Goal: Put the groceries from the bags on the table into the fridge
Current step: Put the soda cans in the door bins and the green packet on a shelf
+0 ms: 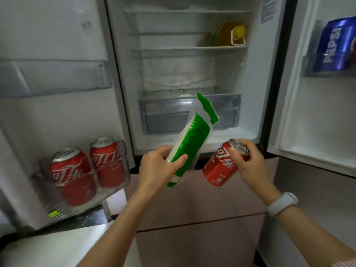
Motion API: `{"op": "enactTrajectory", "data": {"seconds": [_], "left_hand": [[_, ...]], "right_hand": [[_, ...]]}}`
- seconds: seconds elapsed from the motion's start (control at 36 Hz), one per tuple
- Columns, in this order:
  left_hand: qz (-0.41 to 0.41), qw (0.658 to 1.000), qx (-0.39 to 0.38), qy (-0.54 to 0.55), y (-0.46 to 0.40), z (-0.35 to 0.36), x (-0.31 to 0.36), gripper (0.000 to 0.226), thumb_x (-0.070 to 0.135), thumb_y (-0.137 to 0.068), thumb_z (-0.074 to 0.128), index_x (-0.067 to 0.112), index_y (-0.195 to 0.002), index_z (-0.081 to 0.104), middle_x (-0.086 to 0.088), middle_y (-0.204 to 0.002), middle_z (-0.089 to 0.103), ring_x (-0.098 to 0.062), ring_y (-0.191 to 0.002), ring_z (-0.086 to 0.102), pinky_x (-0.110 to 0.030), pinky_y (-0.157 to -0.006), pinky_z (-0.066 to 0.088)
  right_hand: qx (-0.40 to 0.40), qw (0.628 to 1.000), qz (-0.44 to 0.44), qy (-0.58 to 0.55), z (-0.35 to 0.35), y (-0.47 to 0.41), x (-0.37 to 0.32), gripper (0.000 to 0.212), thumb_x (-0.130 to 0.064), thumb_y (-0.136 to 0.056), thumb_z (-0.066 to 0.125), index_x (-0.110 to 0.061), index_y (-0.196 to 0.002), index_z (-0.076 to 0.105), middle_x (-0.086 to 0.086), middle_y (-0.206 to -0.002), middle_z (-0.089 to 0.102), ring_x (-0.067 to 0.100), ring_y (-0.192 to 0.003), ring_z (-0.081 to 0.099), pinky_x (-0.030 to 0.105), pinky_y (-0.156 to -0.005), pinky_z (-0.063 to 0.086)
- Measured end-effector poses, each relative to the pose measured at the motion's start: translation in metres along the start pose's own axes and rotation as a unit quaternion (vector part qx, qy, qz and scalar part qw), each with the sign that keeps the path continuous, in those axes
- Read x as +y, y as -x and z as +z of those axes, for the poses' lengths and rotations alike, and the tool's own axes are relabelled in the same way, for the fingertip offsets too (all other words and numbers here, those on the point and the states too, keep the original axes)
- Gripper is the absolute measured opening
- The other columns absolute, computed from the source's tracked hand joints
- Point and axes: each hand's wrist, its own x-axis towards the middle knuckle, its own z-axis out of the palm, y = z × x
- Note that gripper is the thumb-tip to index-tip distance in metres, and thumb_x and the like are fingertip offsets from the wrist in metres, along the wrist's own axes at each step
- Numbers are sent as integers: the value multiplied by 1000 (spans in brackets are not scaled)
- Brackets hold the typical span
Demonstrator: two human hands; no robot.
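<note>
Green and white, the long sealed packet (189,143) slanted up toward the open fridge (185,74), its lower part gripped by the left hand (160,166) with the thumb across its face. The right hand (248,162), a white band on its wrist, curled round the top of a tilted red can (221,166) just beside the packet, below the fridge's clear drawer (167,116).

Red cans: three, two (73,176) (107,160) in the left door bin and one (221,166) in hand. Blue cans (333,45): one. Green packets (190,143): one; yellow-capped bottles (229,35): one.
</note>
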Motion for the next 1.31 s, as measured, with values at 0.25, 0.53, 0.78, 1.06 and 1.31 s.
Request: {"op": "enactTrajectory", "data": {"seconds": [0.25,0.53,0.78,1.06,1.31], "left_hand": [[25,976,217,10,0,-52,61,18,25,-73,77,38,-79,66,20,-69,69,5,-63,62,-15,-57,50],[79,915,392,-60,22,-147,113,12,25,-78,72,34,-82,66,23,-71,69,2,-65,64,-16,-57,52],[51,868,486,-86,20,-202,116,14,31,-80,70,20,-72,67,-1,-68,66,-19,-67,64,-41,-59,54],[36,873,479,-86,40,-232,104,8,26,-78,72,19,-81,71,2,-71,70,-13,-70,68,-25,-58,56],[24,879,469,-80,44,-230,90,9,25,-77,73,19,-83,72,3,-73,71,-12,-70,68,-24,-58,55]], "right_hand": [[-107,981,-92,-133,25,-71,-47,29,-30,-84,57,-18,-108,46,-10,-95,55,5,-83,57,6,-60,48],[-90,938,-132,-307,94,-123,-147,25,-29,-89,57,-17,-109,47,-9,-92,55,-7,-73,59,7,-59,46],[-121,922,-163,-329,183,-147,-257,41,-42,-81,66,-14,-104,48,0,-97,58,11,-85,55,23,-73,45],[-316,928,-200,-4,257,-140,-274,57,-66,-69,60,-18,-99,53,4,-99,64,24,-90,61,43,-82,52],[-358,909,-213,7,260,-137,-272,76,-54,-84,54,-10,-140,28,13,-134,49,30,-118,51,40,-93,44]]}}
